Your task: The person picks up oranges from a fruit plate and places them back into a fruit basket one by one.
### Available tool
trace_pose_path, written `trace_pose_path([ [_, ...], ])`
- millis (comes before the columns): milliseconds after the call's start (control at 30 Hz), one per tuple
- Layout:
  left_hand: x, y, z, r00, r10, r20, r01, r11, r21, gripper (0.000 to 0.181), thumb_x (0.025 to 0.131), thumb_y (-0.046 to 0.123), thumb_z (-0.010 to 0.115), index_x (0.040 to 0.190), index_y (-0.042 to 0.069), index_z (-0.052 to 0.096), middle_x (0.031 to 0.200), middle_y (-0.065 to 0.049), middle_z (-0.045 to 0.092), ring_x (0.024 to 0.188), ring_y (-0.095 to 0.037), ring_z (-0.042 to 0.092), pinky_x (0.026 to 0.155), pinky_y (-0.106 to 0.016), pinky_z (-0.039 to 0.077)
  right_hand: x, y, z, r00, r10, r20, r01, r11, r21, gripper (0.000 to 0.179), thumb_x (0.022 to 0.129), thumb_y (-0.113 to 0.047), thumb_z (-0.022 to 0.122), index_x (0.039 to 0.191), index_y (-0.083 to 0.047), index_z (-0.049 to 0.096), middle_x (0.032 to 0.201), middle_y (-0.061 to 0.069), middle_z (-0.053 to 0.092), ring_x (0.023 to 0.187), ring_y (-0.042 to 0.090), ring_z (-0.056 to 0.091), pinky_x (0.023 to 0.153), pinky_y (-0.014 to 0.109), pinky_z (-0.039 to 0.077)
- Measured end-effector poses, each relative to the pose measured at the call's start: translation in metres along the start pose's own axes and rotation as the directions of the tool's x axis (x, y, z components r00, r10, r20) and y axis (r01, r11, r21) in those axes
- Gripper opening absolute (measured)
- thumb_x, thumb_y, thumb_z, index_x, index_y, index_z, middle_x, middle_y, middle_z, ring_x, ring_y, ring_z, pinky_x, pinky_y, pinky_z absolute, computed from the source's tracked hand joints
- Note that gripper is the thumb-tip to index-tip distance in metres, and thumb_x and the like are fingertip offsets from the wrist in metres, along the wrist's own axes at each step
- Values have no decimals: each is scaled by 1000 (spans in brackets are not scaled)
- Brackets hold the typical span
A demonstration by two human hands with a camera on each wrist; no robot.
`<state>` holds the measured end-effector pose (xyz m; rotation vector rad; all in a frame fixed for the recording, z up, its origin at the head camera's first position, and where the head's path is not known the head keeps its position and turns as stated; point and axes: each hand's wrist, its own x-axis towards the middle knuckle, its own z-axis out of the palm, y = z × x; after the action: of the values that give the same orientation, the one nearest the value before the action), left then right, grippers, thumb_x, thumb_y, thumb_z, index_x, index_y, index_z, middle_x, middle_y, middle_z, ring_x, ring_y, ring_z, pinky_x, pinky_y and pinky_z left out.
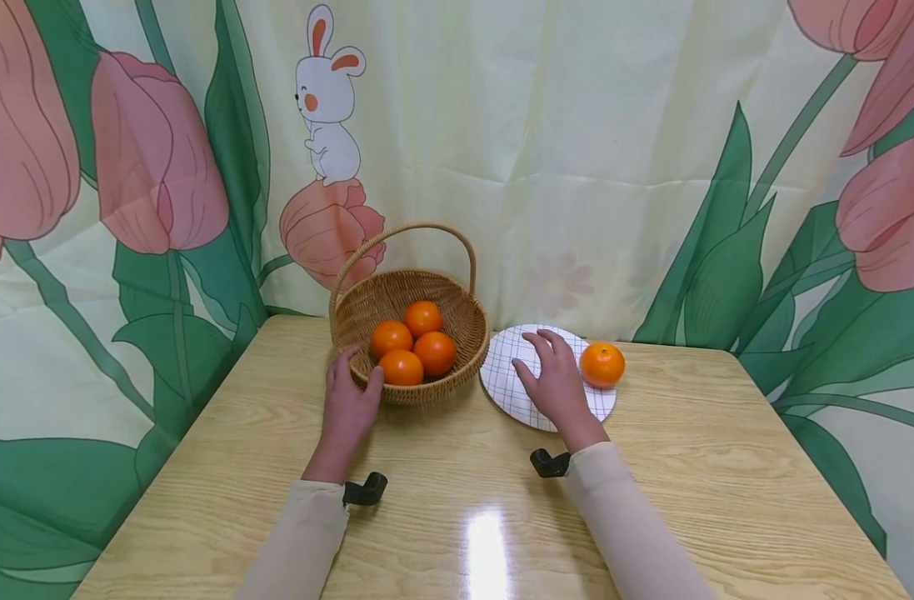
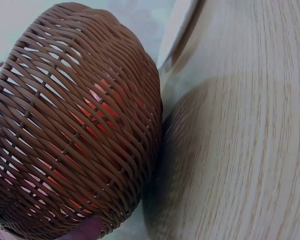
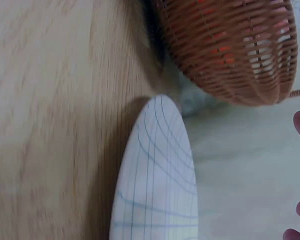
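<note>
A brown wicker basket (image 1: 457,379) with a tall handle stands at the back of the table, with several round orange fruits (image 1: 402,367) inside. At its front left rim, my left hand (image 1: 352,406) grips the wicker between thumb and fingers. In the left wrist view only a bit of that hand shows below the woven basket wall (image 2: 90,130). My right hand (image 1: 557,385) hovers over a white checked plate (image 1: 511,392), its fingers spread and holding nothing. Just right of that hand, a single orange (image 1: 602,365) sits at the plate's right edge.
The wooden table (image 1: 442,500) ends at a curtain (image 1: 576,167) printed with tulips and a rabbit, close behind the basket and plate. In the right wrist view the plate (image 3: 162,175) lies near the basket (image 3: 235,55), a small gap between them.
</note>
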<state>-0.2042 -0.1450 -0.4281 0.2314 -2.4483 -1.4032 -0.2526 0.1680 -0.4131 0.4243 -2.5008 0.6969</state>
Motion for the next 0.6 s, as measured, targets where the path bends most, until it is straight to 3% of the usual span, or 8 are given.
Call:
trace_pose_path([
  [600, 1, -2, 1, 1000, -11, 3, 11, 1000, -2, 58, 95, 41, 54, 144, 19, 32, 152, -18, 27, 138, -40, 35, 111, -58, 31, -1, 30, -17, 994, 91, 65, -85, 991, -102, 49, 90, -28, 67, 133, -8, 53, 141, 21, 44, 129, 43, 41, 108, 60, 31],
])
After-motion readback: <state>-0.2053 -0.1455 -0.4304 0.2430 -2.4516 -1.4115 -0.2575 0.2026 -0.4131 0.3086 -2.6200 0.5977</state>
